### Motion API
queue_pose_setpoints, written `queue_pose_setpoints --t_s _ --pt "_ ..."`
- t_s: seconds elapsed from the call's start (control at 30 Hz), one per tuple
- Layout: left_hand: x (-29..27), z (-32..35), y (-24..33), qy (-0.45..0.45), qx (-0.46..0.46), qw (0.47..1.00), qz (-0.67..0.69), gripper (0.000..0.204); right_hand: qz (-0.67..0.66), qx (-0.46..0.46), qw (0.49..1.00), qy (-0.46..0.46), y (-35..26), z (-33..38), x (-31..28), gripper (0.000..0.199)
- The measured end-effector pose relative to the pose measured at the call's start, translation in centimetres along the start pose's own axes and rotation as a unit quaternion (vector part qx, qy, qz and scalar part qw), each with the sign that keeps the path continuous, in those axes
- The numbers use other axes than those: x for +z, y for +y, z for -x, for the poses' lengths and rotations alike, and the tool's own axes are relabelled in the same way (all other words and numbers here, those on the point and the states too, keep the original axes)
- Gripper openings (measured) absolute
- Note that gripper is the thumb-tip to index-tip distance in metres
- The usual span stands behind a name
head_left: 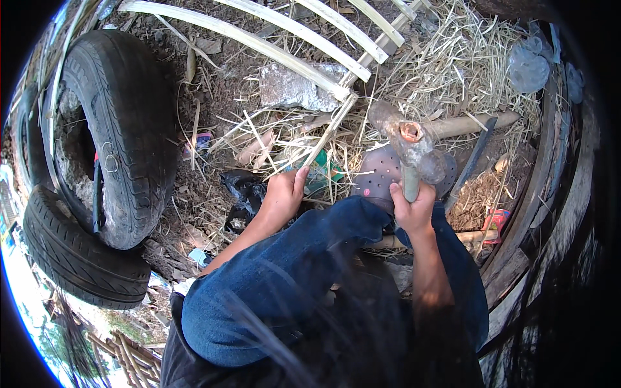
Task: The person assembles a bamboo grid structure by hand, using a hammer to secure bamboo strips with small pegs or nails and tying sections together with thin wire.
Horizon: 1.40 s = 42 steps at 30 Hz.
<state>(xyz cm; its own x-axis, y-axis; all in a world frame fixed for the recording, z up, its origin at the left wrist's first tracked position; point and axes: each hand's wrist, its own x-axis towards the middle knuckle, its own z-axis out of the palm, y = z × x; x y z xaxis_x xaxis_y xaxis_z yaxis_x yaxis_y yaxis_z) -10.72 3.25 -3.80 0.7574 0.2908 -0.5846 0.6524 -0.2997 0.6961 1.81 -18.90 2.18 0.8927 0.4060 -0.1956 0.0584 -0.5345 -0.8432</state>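
The person's bare right hand [414,205] is raised in a closed fist, forearm rising from below. The bare left hand [283,192] reaches down forward, fingers curled, arm extended.

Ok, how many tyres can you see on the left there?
2. One tyre stands upright at upper left, beside the dirt and straw. The other tyre lies below it at lower left, partly tucked under it. More could be hidden past the picture's dark rim.
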Motion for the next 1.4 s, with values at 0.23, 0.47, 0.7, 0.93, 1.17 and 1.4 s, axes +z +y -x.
queue_pose_setpoints --t_s 0.23,0.47,0.7,0.93,1.17,1.4 --pt "0.0 0.0 0.0 -0.017 -0.022 1.000 0.009 0.049 0.137 0.053 0.984 -0.102 1.0 -1.2 -0.2 0.011" --pt "0.2 -0.2 0.4 -0.024 -0.028 0.999 -0.001 0.047 0.065 0.048 0.995 -0.058 1.7 -0.4 0.4 0.009" --pt "-0.5 -0.5 1.1 -0.031 -0.042 0.999 -0.013 0.049 0.037 0.059 0.997 -0.028 3.1 -1.0 0.2 0.013" --pt "0.1 0.1 -0.4 -0.019 -0.041 0.999 0.004 0.050 0.041 0.076 0.995 -0.043 2.8 -0.5 0.2 0.012" --pt "0.1 -0.4 -0.1 -0.032 -0.041 0.999 0.011 0.055 -0.005 0.052 0.998 -0.038 2.3 -1.0 0.8 0.014" --pt "0.1 -0.5 -0.2 -0.034 -0.035 0.999 -0.001 0.056 0.032 0.089 0.995 -0.017 2.5 -0.5 -0.6 0.015"
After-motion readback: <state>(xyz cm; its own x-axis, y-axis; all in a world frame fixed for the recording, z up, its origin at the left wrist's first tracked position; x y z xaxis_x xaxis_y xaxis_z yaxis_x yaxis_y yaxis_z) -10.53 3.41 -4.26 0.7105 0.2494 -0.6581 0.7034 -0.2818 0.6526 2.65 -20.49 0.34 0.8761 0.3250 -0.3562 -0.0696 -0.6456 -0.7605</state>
